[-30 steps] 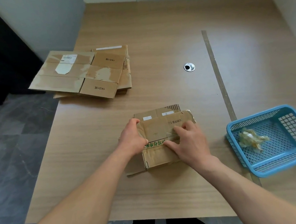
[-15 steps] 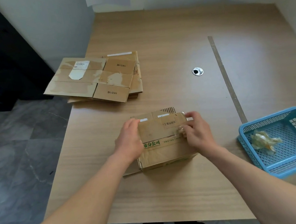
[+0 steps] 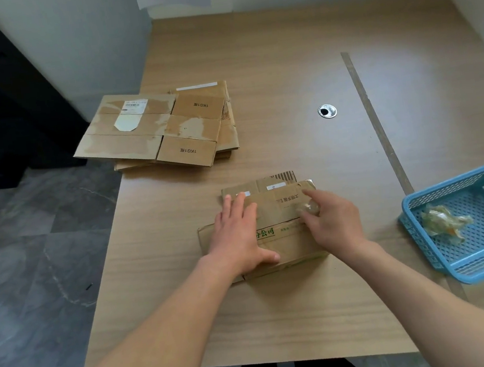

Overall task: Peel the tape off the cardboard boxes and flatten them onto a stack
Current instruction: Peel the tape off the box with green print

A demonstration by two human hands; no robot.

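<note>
A person's left hand [image 3: 237, 234] is lying flat, fingers straight, pressing down on a cardboard box [image 3: 286, 244] that is sitting near the front edge of a wooden table [image 3: 252, 62]. The right hand [image 3: 333, 221] is pinching a crumpled wad of clear tape [image 3: 307, 208] between thumb and fingertips at the box's top flap. A pile of flattened boxes [image 3: 157, 129] is lying at the table's far left, while a blue basket [image 3: 480, 245] is holding balled tape [image 3: 443, 222] at right.

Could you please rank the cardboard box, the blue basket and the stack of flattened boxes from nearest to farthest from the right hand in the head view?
From the right hand, which pinches a tape wad:
1. Cardboard box: directly beneath it, touching.
2. Blue basket: to its right, apart.
3. Stack of flattened boxes: far left, at the table's edge.
</note>
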